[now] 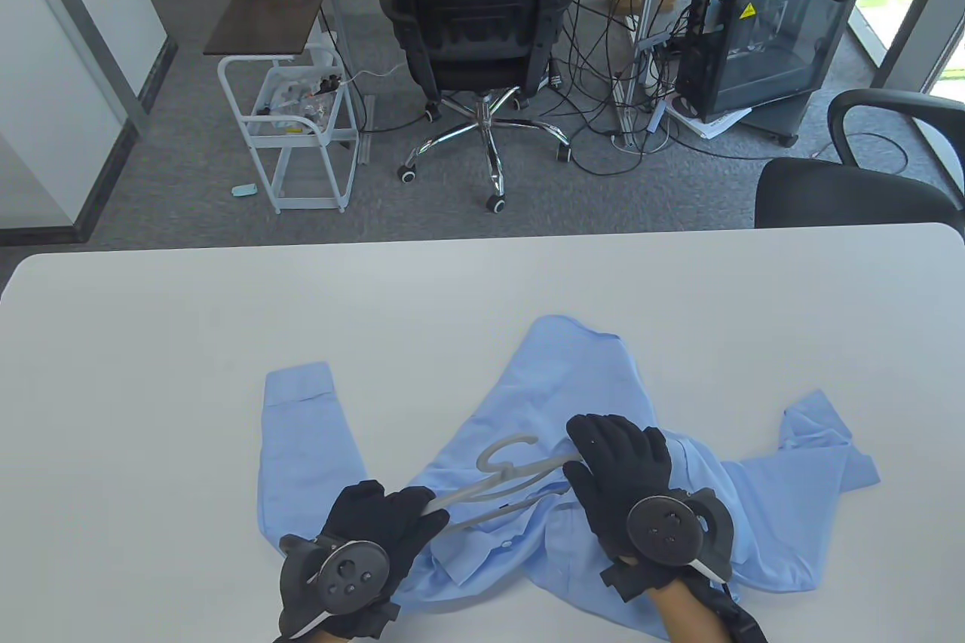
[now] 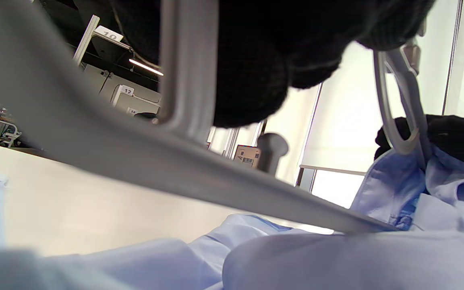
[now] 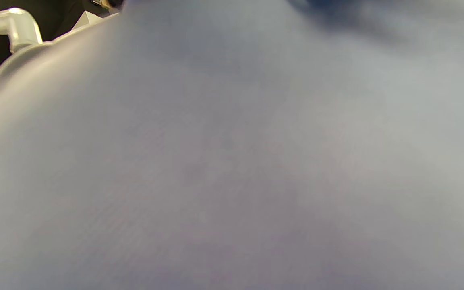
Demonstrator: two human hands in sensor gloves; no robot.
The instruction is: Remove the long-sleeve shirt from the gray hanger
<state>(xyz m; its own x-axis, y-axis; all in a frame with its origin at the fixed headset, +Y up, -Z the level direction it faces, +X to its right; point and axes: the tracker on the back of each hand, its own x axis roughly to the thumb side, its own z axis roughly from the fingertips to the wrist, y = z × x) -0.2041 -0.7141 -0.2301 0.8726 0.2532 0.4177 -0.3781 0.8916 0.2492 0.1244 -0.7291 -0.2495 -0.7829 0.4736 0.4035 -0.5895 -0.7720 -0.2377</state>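
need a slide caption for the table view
Left hand grips one end of the gray hanger while the right hand rests on the light-blue long-sleeve shirt on the white table.

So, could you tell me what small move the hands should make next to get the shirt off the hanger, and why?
Probably draw the gray hanger leftward with the left hand, which grips its exposed left arm, while the right hand presses the shirt flat. The hanger's right end looks tucked under the fabric near the collar.
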